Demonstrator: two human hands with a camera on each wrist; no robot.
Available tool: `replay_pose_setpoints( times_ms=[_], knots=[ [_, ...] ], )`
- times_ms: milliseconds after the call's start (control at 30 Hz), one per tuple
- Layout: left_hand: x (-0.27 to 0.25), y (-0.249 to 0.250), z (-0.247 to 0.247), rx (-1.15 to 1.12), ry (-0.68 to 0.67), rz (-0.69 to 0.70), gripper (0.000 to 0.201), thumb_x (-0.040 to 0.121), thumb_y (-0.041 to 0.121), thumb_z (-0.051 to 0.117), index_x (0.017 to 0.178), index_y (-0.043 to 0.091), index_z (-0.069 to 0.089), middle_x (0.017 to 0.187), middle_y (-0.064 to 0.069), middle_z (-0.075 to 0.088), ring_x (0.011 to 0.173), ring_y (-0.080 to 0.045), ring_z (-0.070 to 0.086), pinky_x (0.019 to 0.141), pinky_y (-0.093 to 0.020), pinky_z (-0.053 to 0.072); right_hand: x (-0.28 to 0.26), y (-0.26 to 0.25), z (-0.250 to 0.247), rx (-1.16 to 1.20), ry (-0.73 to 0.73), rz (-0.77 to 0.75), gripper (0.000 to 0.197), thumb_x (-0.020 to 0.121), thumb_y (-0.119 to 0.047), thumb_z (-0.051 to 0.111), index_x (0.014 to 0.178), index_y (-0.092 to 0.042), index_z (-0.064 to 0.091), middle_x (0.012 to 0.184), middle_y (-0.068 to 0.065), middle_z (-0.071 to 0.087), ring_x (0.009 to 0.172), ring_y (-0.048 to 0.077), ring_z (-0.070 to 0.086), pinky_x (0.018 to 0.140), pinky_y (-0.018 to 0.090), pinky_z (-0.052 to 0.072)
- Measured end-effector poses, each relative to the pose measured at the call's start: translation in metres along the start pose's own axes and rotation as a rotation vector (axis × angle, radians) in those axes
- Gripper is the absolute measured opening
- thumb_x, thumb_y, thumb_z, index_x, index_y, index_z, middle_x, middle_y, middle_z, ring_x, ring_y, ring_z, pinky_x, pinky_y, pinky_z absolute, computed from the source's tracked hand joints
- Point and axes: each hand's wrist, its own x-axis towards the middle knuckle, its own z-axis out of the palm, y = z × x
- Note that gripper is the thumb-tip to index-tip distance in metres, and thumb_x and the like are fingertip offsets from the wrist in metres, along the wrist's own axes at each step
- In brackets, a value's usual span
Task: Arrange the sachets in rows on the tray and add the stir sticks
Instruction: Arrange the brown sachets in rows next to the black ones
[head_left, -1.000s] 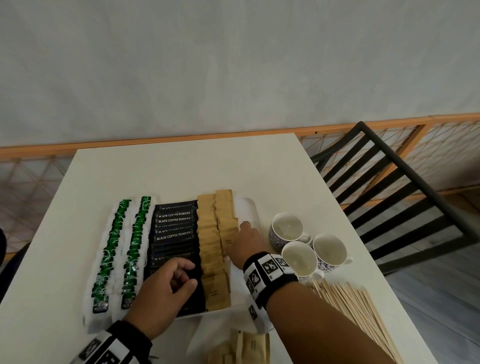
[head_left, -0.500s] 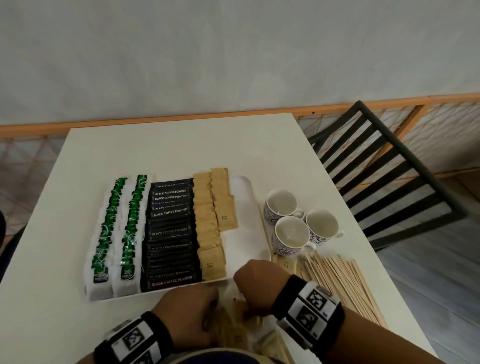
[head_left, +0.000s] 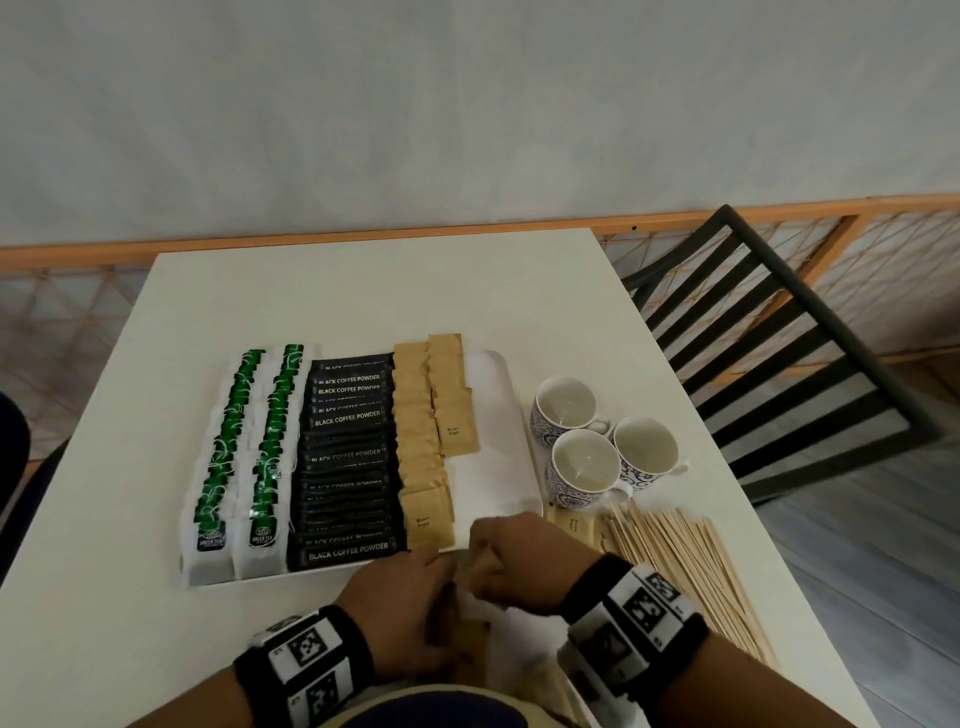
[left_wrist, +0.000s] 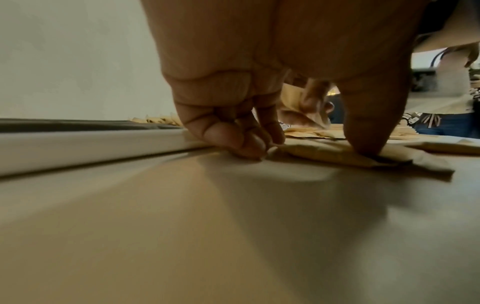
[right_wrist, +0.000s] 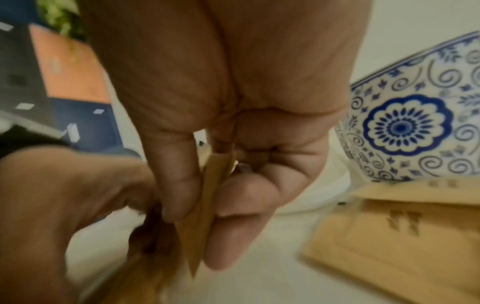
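The white tray (head_left: 493, 405) carries rows of green tea sachets (head_left: 223, 457), black coffee sachets (head_left: 345, 462) and brown sugar sachets (head_left: 418, 441), with a short second brown row (head_left: 454, 395). In front of the tray my right hand (head_left: 511, 558) pinches a brown sugar sachet (right_wrist: 205, 207) between thumb and fingers. My left hand (head_left: 410, 608) rests beside it, curled fingers and thumb (left_wrist: 369, 131) gripping a loose brown sachet (left_wrist: 335, 155) on the table. Wooden stir sticks (head_left: 691, 566) lie in a pile at the right.
Three blue-patterned cups (head_left: 589, 462) stand right of the tray; one fills the right wrist view (right_wrist: 415, 123). More loose brown sachets (right_wrist: 397, 242) lie by them. A black chair (head_left: 779, 358) stands off the table's right edge. The far table half (head_left: 363, 291) is bare.
Both hands have drawn back from the tray to the loose brown sachets at the table's near edge. The right hand has picked one up, and the left now holds another down.
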Motion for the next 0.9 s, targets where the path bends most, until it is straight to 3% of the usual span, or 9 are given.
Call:
replay_pose_setpoints(
  times_ms=[67,167,267,333,400,500,667,767,900],
  knots=[
    [-0.001,0.001,0.000,-0.042,0.007,-0.004,0.060,0.067,0.067,0.060,0.117,0.037,0.046,0.116,0.013,0.052,0.103,-0.013,0.054,0.085,-0.030,0.049,0.006,0.003,-0.008,0.063,0.078,0.007,0.025,0.085,-0.025,0.065,0.109,-0.019,0.062,0.105,0.005,0.066,0.095,0.020,0.060,0.074,0.024,0.042],
    [-0.001,0.004,-0.002,-0.056,0.002,-0.003,0.041,0.069,0.061,0.062,0.094,0.035,0.043,0.103,0.014,0.047,0.093,-0.011,0.049,0.078,-0.028,0.047,0.016,0.007,-0.015,0.101,0.173,0.051,0.024,0.085,-0.026,0.065,0.109,-0.023,0.061,0.105,0.003,0.066,0.096,0.020,0.060,0.080,0.028,0.046],
    [0.000,0.003,-0.003,-0.096,0.009,0.012,0.042,0.070,0.053,0.064,0.104,0.034,0.047,0.108,0.012,0.052,0.098,-0.011,0.050,0.082,-0.028,0.047,0.024,0.009,-0.020,0.173,0.264,0.120,0.026,0.085,-0.022,0.064,0.110,-0.022,0.057,0.101,0.003,0.066,0.089,0.019,0.060,0.076,0.028,0.048],
    [0.002,0.001,-0.002,-0.101,-0.010,0.046,0.050,0.072,0.051,0.063,0.118,0.039,0.048,0.116,0.013,0.055,0.105,-0.010,0.049,0.089,-0.027,0.045,0.032,0.010,-0.022,0.182,0.320,0.168,0.024,0.084,-0.018,0.063,0.108,-0.019,0.056,0.101,0.003,0.066,0.086,0.018,0.058,0.068,0.022,0.043],
    [0.004,0.001,-0.001,-0.062,-0.039,0.078,0.050,0.074,0.051,0.061,0.121,0.042,0.050,0.118,0.012,0.055,0.109,-0.012,0.048,0.091,-0.029,0.045,0.041,0.010,-0.024,0.172,0.368,0.208,0.018,0.085,-0.016,0.062,0.103,-0.018,0.058,0.102,0.002,0.066,0.084,0.016,0.054,0.060,0.016,0.036],
    [0.006,0.002,-0.003,-0.001,-0.078,0.093,0.043,0.075,0.050,0.059,0.117,0.041,0.055,0.113,0.008,0.055,0.107,-0.017,0.050,0.086,-0.031,0.047,0.056,0.009,-0.025,0.148,0.374,0.257,0.016,0.088,-0.017,0.059,0.104,-0.018,0.060,0.105,0.003,0.065,0.095,0.020,0.060,0.073,0.021,0.043],
    [0.008,0.005,-0.009,0.066,-0.100,0.111,0.034,0.077,0.042,0.058,0.109,0.033,0.061,0.111,0.004,0.060,0.104,-0.021,0.054,0.077,-0.029,0.044,0.077,0.003,-0.030,0.069,0.337,0.344,0.029,0.092,-0.012,0.054,0.121,-0.015,0.056,0.119,0.007,0.058,0.112,0.024,0.057,0.091,0.029,0.049],
    [0.007,0.002,-0.009,0.045,-0.100,0.104,0.031,0.078,0.037,0.058,0.108,0.031,0.062,0.111,0.003,0.060,0.105,-0.022,0.054,0.079,-0.029,0.045,0.083,-0.001,-0.036,0.162,0.336,0.395,0.038,0.094,-0.008,0.051,0.130,-0.016,0.050,0.126,0.007,0.056,0.118,0.024,0.054,0.089,0.028,0.046],
    [0.006,0.001,-0.010,0.002,-0.110,0.097,0.030,0.077,0.036,0.059,0.106,0.030,0.060,0.112,0.006,0.059,0.105,-0.019,0.055,0.082,-0.029,0.047,0.088,-0.003,-0.040,0.242,0.322,0.456,0.040,0.094,-0.008,0.051,0.131,-0.020,0.044,0.121,0.009,0.058,0.113,0.028,0.056,0.076,0.030,0.047]
  ],
)
